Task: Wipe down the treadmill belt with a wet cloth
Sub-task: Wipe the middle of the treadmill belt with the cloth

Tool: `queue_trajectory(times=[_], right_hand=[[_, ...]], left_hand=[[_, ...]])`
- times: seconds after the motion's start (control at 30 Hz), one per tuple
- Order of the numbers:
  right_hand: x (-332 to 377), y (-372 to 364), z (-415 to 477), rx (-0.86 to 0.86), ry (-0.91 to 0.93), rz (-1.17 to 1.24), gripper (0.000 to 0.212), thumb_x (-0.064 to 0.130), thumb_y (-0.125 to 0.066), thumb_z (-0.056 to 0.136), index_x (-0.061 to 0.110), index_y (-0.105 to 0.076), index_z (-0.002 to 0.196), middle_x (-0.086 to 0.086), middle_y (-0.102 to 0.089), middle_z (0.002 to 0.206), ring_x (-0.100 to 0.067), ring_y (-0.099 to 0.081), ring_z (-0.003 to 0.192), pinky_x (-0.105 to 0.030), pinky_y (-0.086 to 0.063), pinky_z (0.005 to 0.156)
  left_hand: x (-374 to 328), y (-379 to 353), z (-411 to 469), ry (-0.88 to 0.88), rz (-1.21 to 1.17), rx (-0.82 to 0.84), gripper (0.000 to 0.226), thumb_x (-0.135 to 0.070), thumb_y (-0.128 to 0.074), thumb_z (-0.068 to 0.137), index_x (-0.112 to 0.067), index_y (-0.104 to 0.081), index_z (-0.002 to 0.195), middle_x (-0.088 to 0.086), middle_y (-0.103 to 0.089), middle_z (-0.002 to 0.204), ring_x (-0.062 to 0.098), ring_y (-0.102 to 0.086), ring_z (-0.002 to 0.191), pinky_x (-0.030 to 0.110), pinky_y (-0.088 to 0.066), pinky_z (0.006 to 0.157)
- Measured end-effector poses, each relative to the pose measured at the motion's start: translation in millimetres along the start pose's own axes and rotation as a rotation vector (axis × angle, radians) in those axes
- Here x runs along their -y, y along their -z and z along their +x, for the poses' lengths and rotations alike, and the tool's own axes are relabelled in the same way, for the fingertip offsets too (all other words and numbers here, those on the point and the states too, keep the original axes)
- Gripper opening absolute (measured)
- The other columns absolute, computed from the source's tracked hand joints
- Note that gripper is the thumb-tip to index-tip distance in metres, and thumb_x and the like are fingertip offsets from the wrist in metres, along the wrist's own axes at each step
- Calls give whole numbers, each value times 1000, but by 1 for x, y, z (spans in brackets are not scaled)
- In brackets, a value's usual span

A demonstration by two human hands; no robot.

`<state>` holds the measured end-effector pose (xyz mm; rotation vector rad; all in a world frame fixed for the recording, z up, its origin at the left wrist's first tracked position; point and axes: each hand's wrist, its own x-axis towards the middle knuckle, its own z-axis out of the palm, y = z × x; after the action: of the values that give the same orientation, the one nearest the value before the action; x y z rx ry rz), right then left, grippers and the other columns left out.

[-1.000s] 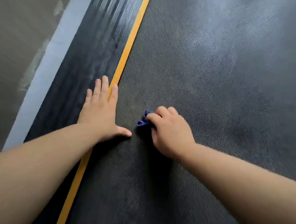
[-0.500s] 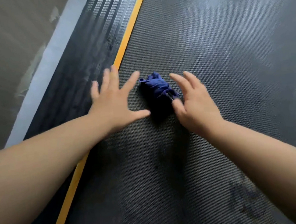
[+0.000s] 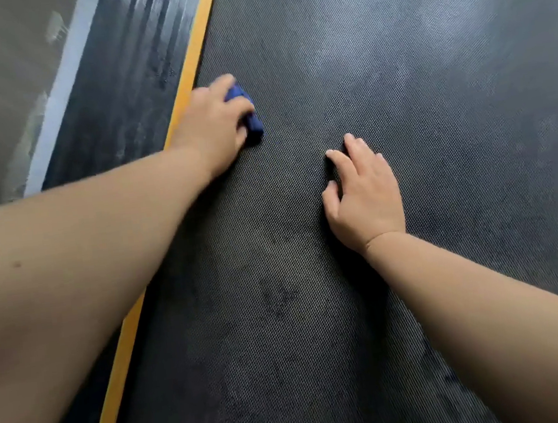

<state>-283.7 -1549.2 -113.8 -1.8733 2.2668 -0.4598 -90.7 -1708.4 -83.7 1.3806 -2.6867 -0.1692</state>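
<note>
The left hand [image 3: 211, 125] grips a bunched blue cloth [image 3: 254, 126], fingers curled over it. It presses the cloth on the belt [image 3: 430, 92] at about eleven o'clock in the view, just beside the yellow stripe [image 3: 187, 72]. The right hand [image 3: 365, 198] rests flat on the belt at the cloth's four o'clock, fingers straight, holding nothing.

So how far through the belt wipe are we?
Early to midway, I'd judge. Done: the near belt shows darker, damp-looking patches. In hand: the left hand grips the blue cloth by the yellow stripe; the right hand rests flat on the belt. Left: pale haze across the far right, likely unwiped.
</note>
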Motion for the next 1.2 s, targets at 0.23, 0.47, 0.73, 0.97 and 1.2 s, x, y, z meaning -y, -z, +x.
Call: queue_trajectory(times=[0.23,0.47,0.73,0.97,1.2], right_hand=[[2,0,2,-12,-5,-14,50,33,-41,83,17,-54,128,-11,-39,148,-28,-34,138,-43,-21,114],[1,-3,0,-47,3,-21,50,33,-41,82,17,-54,128,-11,-40,147,-27,-34,138,-42,-20,115],[1,0,1,-55,1,-9,50,33,-41,82,17,-55,127,-11,-41,147,-27,-35,138,-42,-20,115],[-1,-4,-1,-82,3,6,48,31,-46,82,17,-56,127,-10,-41,147,-26,-34,138,-41,-20,115],[1,-2,0,-52,-2,-6,49,32,-43,81,18,-55,127,-10,-40,148,-26,-33,138,-40,-19,115]], left_hand=[[-55,-7,-82,-109,-188,-32,31,-37,-51,76,-16,-72,85,13,-63,99,34,-58,82,35,-39,80],[-12,-8,16,-44,-12,-24,26,-26,-51,79,-7,-64,91,17,-59,115,41,-55,105,45,-45,90],[-60,5,-83,-336,-181,92,26,-30,-48,80,-11,-66,81,11,-67,96,31,-60,87,37,-40,85],[-22,-4,13,-173,-42,-46,27,-28,-41,82,-13,-60,95,16,-63,104,40,-58,99,44,-46,85],[-66,-10,-37,-292,-209,-24,29,-16,-46,82,-15,-73,93,7,-69,98,34,-61,91,39,-44,87]])
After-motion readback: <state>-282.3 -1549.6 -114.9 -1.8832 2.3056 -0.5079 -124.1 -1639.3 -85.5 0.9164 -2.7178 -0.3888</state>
